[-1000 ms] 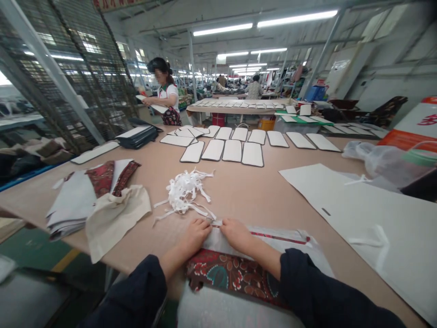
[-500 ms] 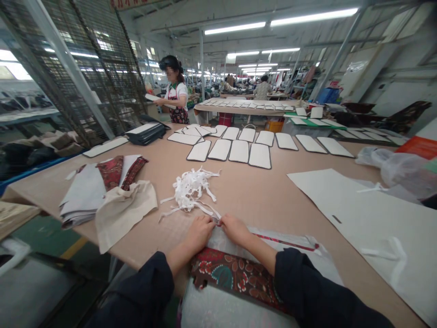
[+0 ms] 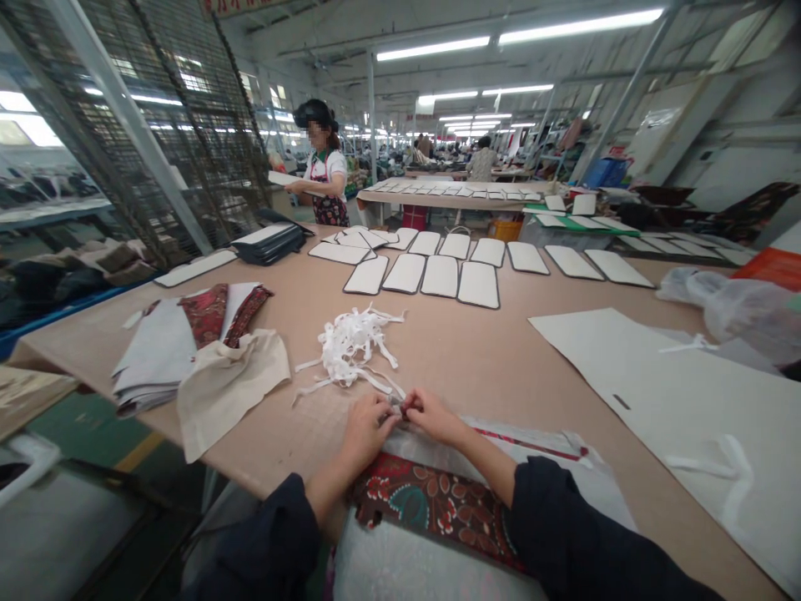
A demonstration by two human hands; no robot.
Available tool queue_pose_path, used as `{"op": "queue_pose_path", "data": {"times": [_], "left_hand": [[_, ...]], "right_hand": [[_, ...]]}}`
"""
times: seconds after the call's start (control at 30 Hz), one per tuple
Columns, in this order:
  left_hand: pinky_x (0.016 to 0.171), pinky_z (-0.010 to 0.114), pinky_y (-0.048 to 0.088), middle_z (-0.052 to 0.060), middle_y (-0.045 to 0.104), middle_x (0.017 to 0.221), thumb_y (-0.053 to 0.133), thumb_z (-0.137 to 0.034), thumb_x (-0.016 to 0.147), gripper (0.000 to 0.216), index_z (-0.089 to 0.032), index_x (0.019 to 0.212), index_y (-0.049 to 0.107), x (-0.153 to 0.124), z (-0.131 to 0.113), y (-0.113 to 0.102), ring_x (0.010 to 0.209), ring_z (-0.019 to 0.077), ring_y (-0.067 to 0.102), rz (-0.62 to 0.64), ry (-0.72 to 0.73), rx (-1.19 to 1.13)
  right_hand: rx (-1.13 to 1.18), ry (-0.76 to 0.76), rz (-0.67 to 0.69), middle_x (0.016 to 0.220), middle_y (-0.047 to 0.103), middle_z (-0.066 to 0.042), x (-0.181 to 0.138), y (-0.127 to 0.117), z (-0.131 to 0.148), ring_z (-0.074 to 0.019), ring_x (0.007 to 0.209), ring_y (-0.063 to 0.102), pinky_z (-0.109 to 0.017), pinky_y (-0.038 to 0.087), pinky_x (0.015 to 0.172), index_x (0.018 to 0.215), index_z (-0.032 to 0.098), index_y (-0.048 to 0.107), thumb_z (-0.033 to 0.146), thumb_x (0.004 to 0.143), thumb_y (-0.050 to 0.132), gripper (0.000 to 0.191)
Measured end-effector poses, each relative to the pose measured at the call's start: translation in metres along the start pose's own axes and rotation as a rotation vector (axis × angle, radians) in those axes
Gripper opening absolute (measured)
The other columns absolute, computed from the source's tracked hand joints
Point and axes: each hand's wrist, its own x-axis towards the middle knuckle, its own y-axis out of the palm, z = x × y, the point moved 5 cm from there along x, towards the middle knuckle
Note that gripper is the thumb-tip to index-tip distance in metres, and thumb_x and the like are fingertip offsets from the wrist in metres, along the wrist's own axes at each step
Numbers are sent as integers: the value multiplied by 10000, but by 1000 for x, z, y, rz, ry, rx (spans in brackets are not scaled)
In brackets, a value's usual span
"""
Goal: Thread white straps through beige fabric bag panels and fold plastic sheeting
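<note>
Close together at the table's near side, my left hand [image 3: 368,430] and my right hand [image 3: 436,420] pinch the far left corner of a fabric piece. This fabric piece [image 3: 431,509] has a pale grey back and a dark red floral band, and hangs over the table edge towards me. A thin red-patterned strip [image 3: 531,441] runs along its far side, right of my right hand. Just beyond my fingers lies a tangled heap of white tapes [image 3: 355,342], one tape end reaching to them. My fingertips hide the exact spot they grip.
On the left lie a stack of grey fabric pieces [image 3: 156,359] and a cream cloth [image 3: 234,388]. Bordered white panels [image 3: 479,284] are spread in rows at the back. A large white sheet [image 3: 632,376] covers the right side. Across the table stands a co-worker [image 3: 325,179] holding a panel.
Both hands stay at the fabric corner. The left fingers have curled and shifted slightly, and the right fingertips have lifted a little. The view has moved very slightly.
</note>
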Motion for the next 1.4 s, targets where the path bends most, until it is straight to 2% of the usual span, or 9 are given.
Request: {"op": "queue_pose_path", "data": {"times": [0.13,0.23,0.33,0.43,0.6,0.67,0.9,1.2,1.4], "left_hand": [[786,318,360,18,617,836,558,-297,776,116,-198,774,620,-6,-8,1,851,179,533,69,63,-48],[732,289,391,8,630,770,528,-318,785,155,-190,789,616,-5,6,12,766,164,555,109,-67,-140],[656,270,412,10,620,759,509,-305,783,201,-180,918,589,1,25,24,700,157,560,80,-225,-167],[651,280,424,8,591,773,534,-285,763,307,-168,1044,499,7,31,27,698,159,555,21,-256,-138],[773,353,405,65,536,941,529,-243,771,180,-166,931,497,6,16,18,906,210,506,-79,-118,138],[789,373,382,69,540,937,486,-228,808,110,-173,892,531,5,8,20,917,221,489,-23,-27,252],[739,364,373,78,559,890,394,-178,863,194,-173,879,587,1,-2,29,840,223,488,161,152,456],[730,391,396,123,563,898,355,-107,849,269,-103,1054,530,-1,-16,31,842,248,501,230,228,501],[725,386,416,118,553,953,367,-115,856,281,-115,1096,514,1,-14,30,880,246,496,249,193,491]], "right_hand": [[75,4,-1,873,607,-19,6,-3,-5,-110,775,573,-191,425,622,939,172,445,-18,629,377,369],[64,-14,-16,837,594,-10,7,-7,-3,-112,761,562,-198,418,638,936,175,474,-29,618,382,389],[27,-56,-28,814,590,-4,10,-7,2,-108,731,554,-210,411,672,948,179,497,-19,655,383,372],[-30,-88,-31,804,590,-2,16,-3,4,-115,725,542,-220,402,682,932,182,523,9,682,402,327],[-138,-118,-55,790,581,-1,25,-1,1,-134,726,523,-244,395,689,947,185,531,57,723,422,281],[-177,-153,-42,821,587,-9,27,-1,1,-143,778,519,-251,391,727,903,185,554,55,729,428,252],[-290,-223,9,833,588,-25,34,1,3,-149,846,514,-249,378,793,776,173,606,88,777,446,181],[-437,-167,89,891,588,-42,44,5,6,-155,801,536,-246,399,723,797,172,610,130,778,464,154],[-495,-128,137,884,606,-67,50,3,11,-180,788,547,-270,403,699,798,160,607,116,739,481,146]]}}
